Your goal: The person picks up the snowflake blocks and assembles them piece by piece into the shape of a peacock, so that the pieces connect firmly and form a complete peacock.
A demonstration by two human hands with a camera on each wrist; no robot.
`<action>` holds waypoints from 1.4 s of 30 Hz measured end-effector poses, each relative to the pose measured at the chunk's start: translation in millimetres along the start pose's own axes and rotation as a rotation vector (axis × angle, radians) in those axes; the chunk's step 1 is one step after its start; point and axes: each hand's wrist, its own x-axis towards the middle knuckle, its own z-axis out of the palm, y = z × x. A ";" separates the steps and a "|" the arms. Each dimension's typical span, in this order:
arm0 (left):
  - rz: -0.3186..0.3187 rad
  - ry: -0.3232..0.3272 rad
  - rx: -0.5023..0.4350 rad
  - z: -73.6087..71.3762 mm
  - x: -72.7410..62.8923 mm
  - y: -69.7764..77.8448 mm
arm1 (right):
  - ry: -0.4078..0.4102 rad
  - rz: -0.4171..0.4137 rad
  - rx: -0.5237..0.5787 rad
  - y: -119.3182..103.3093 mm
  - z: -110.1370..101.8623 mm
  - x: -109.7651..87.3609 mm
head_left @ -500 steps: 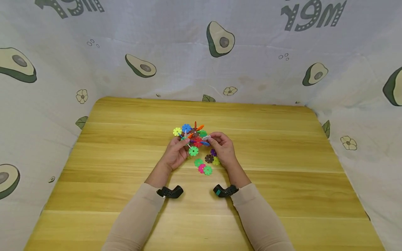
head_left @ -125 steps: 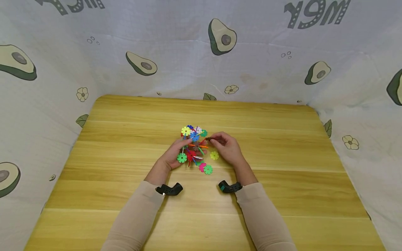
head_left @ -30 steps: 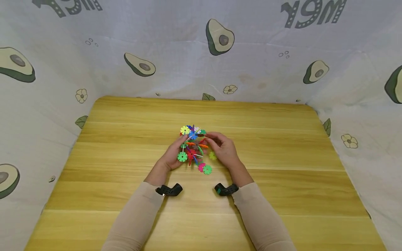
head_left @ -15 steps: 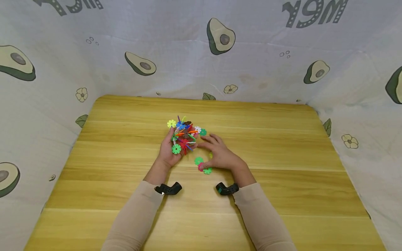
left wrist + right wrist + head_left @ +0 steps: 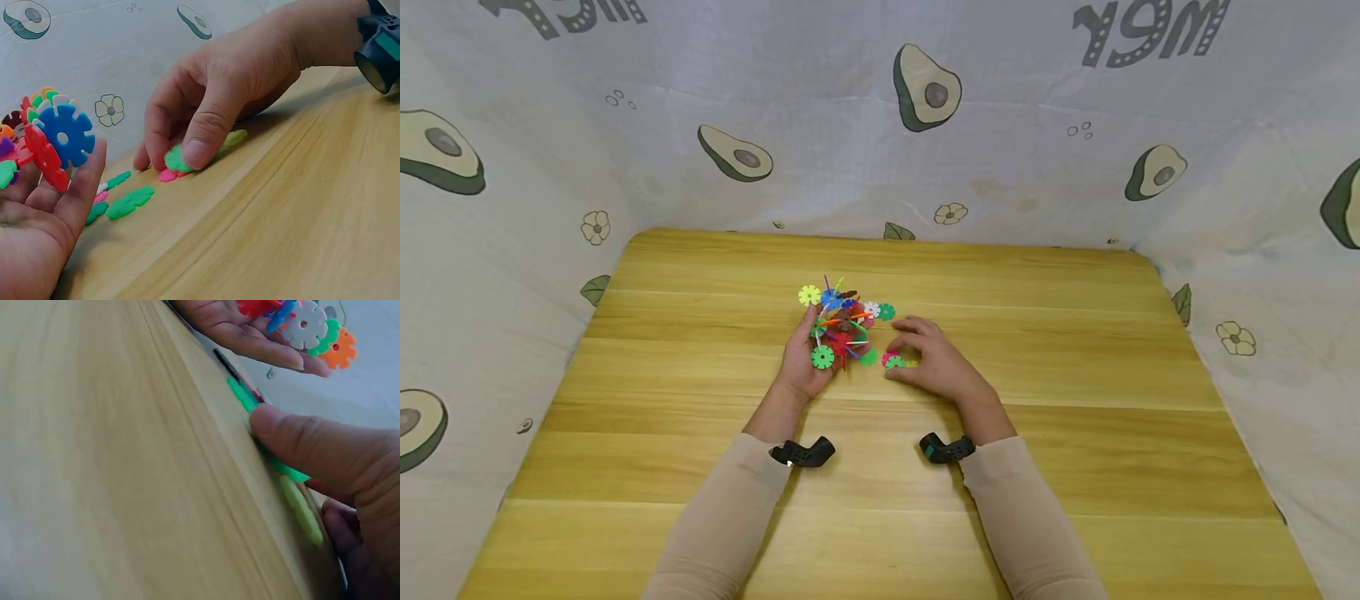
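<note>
In the head view, my left hand (image 5: 805,358) is turned palm up and carries a cluster of interlocked plastic flower discs (image 5: 842,321). The left wrist view shows its fingers extended under the cluster's blue disc (image 5: 65,135). My right hand (image 5: 936,360) is low at the tabletop, its thumb and fingers curved around a loose green disc (image 5: 895,362) that overlaps a pink disc (image 5: 167,175). The right thumb presses against that green disc in the left wrist view. A yellow-green disc (image 5: 302,510) lies beside it, partly covered by the right hand.
Other loose discs lie on the table just beyond and below the cluster: a white disc (image 5: 871,310), a teal disc (image 5: 887,312) and another green disc (image 5: 868,357). The wooden table (image 5: 1060,467) reaches back to an avocado-print cloth (image 5: 820,100).
A brown disc, earlier in my right hand, now sits at the cluster's top. The cluster has shifted left. My right hand has let go of it, and the pink and green discs have slid farther back.
</note>
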 end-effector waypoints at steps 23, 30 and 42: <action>-0.349 -0.283 0.126 4.9 -4.6 -6.9 | 0.424 0.133 0.660 0.7 4.9 2.3; -0.513 -0.405 0.158 4.7 -6.5 -10.3 | 0.404 0.040 1.019 -3.7 6.5 4.2; -0.619 -0.433 0.195 6.4 -8.0 -11.3 | 0.270 -0.048 1.051 -4.9 8.0 0.5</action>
